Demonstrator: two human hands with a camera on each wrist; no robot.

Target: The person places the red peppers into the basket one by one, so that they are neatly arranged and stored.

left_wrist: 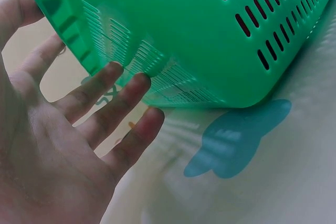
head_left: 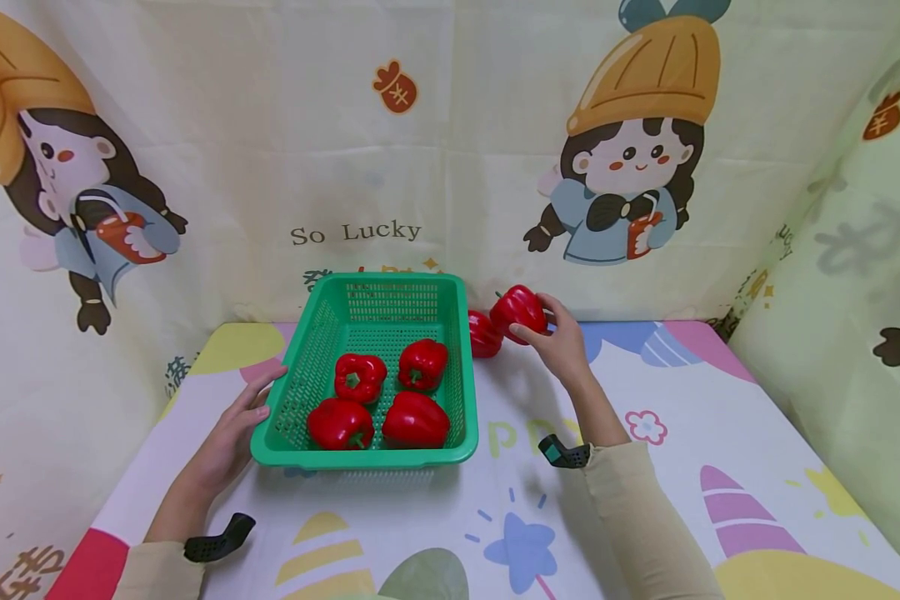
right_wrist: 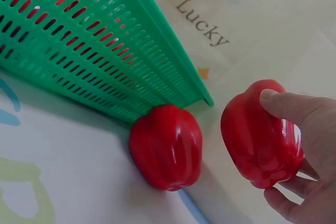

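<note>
A green plastic basket (head_left: 390, 457) with slotted walls holds several red bell peppers (head_left: 416, 420) on the table. At its left side is my left hand (head_left: 228, 437), with fingers spread loosely along the rim and outer wall. In the left wrist view the palm of that hand (left_wrist: 68, 124) shows, its fingertips right at the green wall. My right hand (head_left: 562, 342) grips a red bell pepper (head_left: 518, 313) to the right of the basket, thumb on the near side. Another bell pepper (right_wrist: 166, 148) sits on the table against the basket's right wall, just left of the held one.
A white cloth with colourful printed shapes covers the table (head_left: 390, 517). Behind it hangs a cream curtain (head_left: 450, 167) printed with cartoon figures, close to the basket's far end. A similar curtain (head_left: 832, 275) borders the right side.
</note>
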